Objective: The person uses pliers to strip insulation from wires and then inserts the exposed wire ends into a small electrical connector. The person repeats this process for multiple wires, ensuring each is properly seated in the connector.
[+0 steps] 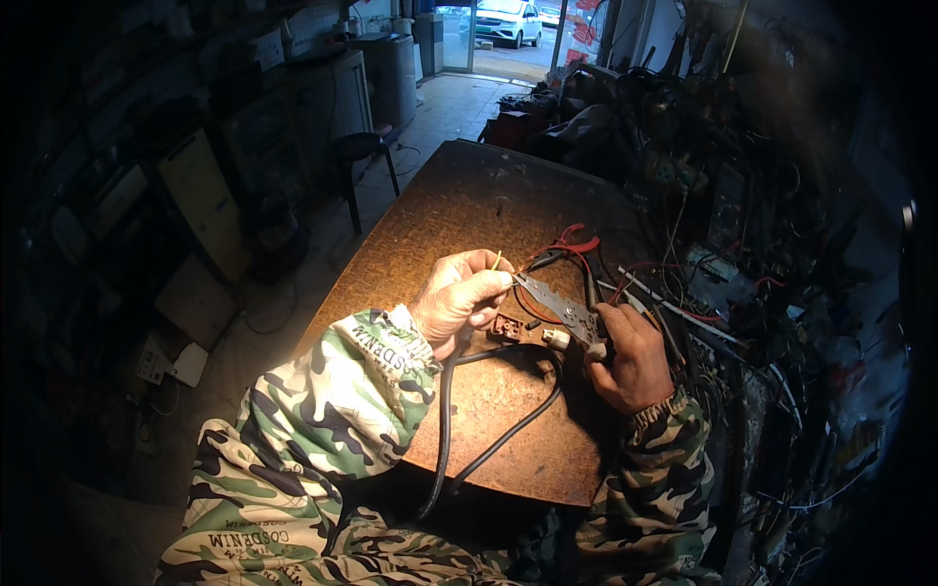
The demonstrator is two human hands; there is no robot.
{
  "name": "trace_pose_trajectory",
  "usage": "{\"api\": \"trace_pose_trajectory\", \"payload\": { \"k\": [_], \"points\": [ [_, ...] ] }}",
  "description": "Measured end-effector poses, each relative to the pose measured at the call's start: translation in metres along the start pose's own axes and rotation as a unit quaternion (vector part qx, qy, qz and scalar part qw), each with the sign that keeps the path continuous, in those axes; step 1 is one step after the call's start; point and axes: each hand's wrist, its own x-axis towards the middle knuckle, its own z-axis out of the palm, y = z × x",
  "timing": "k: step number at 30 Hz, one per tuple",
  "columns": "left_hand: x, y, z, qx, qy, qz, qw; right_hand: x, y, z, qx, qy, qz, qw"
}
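Observation:
My left hand [465, 297] pinches the end of a black power cable [445, 410], whose thin yellow wire [499, 260] sticks up past the thumb. In my right hand [634, 355] are flat metal wire strippers [560, 308]. Their tip meets the left fingertips, where a wire end may sit between the jaws; the fingers hide this. Below the tool, a reddish-brown plug part [506, 328] and a pale plug piece [557, 338] lie on the wooden table [396, 271]. The cable loops over the tabletop and drops past its near edge.
Red-handled pliers [579, 238] and thin red and black test leads lie beyond my hands. Tangled wires and a multimeter [727, 209] crowd the right side. A dark stool [359, 150] stands beyond the table's left edge. Farther off, a doorway opens onto a parked white car [506, 22].

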Motion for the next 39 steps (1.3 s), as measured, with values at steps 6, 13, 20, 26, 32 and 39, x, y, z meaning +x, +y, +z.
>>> {"api": "trace_pose_trajectory", "payload": {
  "k": [6, 13, 20, 26, 32, 39],
  "points": [
    [-0.0008, 0.0005, -0.0004, 0.0, -0.004, 0.004, 1.0, 0.0001, 0.001, 0.001, 0.013, -0.002, 0.001, 1.0],
    [-0.0014, 0.001, 0.0034, 0.061, 0.035, 0.019, 0.997, -0.0009, 0.0024, 0.0047, 0.0, 0.006, -0.005, 1.0],
    [-0.0029, 0.0032, 0.0038, 0.029, 0.007, 0.003, 1.0, -0.0005, 0.0, 0.0033, 0.018, 0.001, -0.003, 1.0],
    [-0.0052, 0.0068, 0.0032, 0.005, -0.007, -0.021, 1.0, -0.0001, 0.0036, 0.004, 0.02, 0.007, -0.014, 1.0],
    [-0.0027, 0.0055, 0.0019, -0.003, -0.012, -0.03, 0.999, -0.0022, 0.0072, 0.0044, 0.023, 0.011, -0.018, 1.0],
    [-0.0032, 0.0057, 0.0005, 0.016, -0.012, -0.034, 0.999, -0.0016, 0.0078, 0.0043, 0.023, 0.008, -0.02, 0.999]
  ]
}}
